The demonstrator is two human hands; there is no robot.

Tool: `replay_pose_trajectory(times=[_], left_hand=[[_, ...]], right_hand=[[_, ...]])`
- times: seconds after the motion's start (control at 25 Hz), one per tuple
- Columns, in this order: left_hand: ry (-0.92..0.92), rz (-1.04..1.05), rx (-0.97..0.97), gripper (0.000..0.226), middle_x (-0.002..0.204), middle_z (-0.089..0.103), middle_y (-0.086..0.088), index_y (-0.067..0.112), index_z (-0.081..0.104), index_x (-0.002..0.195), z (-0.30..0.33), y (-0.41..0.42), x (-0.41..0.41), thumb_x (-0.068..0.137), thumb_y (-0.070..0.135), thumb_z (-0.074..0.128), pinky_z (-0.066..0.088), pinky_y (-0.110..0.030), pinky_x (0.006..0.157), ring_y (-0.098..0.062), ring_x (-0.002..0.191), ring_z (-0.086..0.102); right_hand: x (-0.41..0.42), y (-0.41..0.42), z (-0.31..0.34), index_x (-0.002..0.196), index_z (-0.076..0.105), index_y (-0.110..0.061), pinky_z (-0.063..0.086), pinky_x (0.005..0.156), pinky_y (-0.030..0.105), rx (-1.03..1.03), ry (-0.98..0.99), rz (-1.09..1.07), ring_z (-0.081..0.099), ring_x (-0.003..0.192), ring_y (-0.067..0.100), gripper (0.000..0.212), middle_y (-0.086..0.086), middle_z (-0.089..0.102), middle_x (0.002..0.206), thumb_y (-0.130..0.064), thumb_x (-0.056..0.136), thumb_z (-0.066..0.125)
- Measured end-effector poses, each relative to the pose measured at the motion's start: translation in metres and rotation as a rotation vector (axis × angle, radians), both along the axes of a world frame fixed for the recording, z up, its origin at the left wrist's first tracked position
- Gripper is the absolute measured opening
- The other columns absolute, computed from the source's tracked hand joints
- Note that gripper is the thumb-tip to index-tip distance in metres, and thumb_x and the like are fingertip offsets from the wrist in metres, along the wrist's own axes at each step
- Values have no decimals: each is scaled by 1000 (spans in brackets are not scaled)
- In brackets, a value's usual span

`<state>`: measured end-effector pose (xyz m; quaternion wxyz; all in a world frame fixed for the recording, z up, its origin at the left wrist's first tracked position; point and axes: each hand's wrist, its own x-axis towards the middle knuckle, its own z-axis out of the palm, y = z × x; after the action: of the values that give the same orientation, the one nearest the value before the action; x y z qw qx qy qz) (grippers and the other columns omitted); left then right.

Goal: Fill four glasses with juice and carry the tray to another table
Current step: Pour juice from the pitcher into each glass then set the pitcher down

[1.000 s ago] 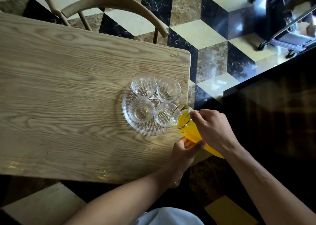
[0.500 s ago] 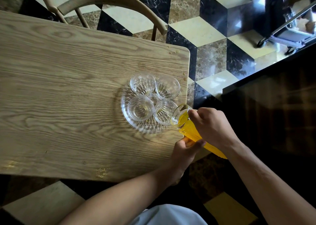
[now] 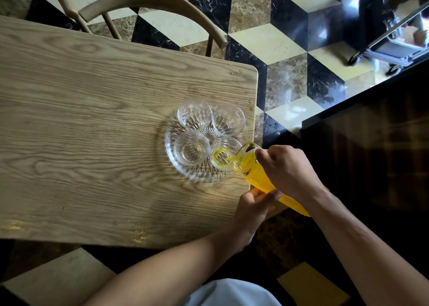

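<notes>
Jug point(image 3: 253, 175): tilted far over, long axis running from lower right to upper left; mouth points upper left and down, over the rim of the near-right glass; base hidden behind the right wrist. Full of yellow juice.
Juice: a thin stream leaves the jug mouth and a shallow yellow pool lies in the near-right glass point(image 3: 224, 154).
Other glasses: far-left point(image 3: 194, 114), far-right point(image 3: 228, 120) and near-left point(image 3: 191, 148) stand upright, with no yellow in them.
Tray point(image 3: 176, 164): round clear ribbed glass, carrying all four glasses close together; sits near the right end of the table point(image 3: 92, 120).
Right hand point(image 3: 287, 168): comes in from the lower right, back of the hand up, fingers curled over the jug's upper part near its mouth, gripping it.
Left hand point(image 3: 253, 209): reaches up from below, thumb and fingers wrapped under the jug's lower body, supporting it.
Chair point(image 3: 151, 2): curved wooden back beyond the table's far edge.
Floor point(image 3: 267, 41): cube-patterned tiles in black, cream and brown.
</notes>
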<state>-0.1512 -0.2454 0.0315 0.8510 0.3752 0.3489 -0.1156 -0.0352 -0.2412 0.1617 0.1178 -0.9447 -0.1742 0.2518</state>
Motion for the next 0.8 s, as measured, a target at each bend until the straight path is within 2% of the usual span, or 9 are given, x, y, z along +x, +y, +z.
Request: replay_pose_trajectory(times=[0.2, 0.36, 0.48, 0.6, 0.8], left_hand=[[11, -19, 23, 78, 97, 73, -6, 16, 74, 95, -2, 1, 0, 46, 75, 89, 52, -53, 105, -20, 97, 67], [23, -4, -8, 82, 97, 72, -6, 13, 71, 97, 1, 1, -1, 43, 71, 92, 58, -41, 95, -19, 97, 68], [35, 7, -40, 71, 102, 72, -8, 7, 70, 106, 4, 2, -1, 56, 55, 89, 59, -36, 88, -23, 102, 68], [44, 16, -57, 76, 107, 73, -8, 2, 70, 115, 5, 4, -2, 61, 53, 87, 59, -38, 91, -24, 106, 69], [39, -3, -75, 72, 110, 75, -6, 8, 71, 114, 8, 3, -3, 60, 53, 85, 57, -34, 91, -21, 108, 69]], right_hand=[[0, 3, 4, 55, 41, -10, 29, 44, 29, -11, -15, 8, 40, 44, 19, 57, 2, 43, 49, -44, 100, 50], [-1, 3, 4, 57, 44, -11, 29, 44, 29, -15, -20, 12, 39, 44, 19, 56, 2, 44, 49, -45, 100, 50], [-1, 5, 3, 59, 46, -10, 30, 46, 29, -16, -13, 7, 43, 47, 21, 55, 3, 47, 51, -46, 100, 50], [-1, 6, 1, 59, 47, -9, 30, 46, 29, -24, -6, 4, 47, 50, 24, 54, 4, 49, 52, -46, 99, 49], [-1, 7, 1, 58, 46, -10, 29, 46, 27, -48, -17, -4, 47, 50, 23, 54, 3, 48, 52, -46, 98, 48]])
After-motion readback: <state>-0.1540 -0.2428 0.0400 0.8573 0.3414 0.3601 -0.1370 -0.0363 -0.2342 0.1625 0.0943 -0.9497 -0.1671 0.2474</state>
